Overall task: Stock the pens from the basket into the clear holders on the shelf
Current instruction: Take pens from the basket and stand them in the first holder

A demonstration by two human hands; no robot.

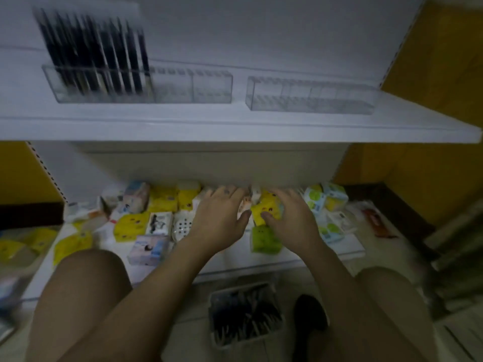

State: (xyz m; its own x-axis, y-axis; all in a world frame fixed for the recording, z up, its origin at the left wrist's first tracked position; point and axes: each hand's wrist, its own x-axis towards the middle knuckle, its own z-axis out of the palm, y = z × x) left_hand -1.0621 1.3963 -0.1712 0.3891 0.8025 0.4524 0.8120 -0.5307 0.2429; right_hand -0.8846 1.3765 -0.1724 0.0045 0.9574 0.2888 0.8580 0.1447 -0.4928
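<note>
A white basket (245,333) of dark pens stands on the floor between my knees. Two clear holders sit on the white upper shelf (235,126). The left holder (203,87) has several black pens (94,53) standing in its left part. The right holder (311,97) has no pens in it. My left hand (219,218) and my right hand (290,218) reach side by side over the lower shelf, fingers stretched forward above tissue packs. Neither hand shows a pen. My right thumb touches a yellow pack (266,205).
The lower shelf (347,246) is strewn with several small tissue packs in yellow, green, white and blue. A dark shoe (311,312) stands right of the basket. Yellow walls flank the shelving on both sides. My bare knees fill the lower corners.
</note>
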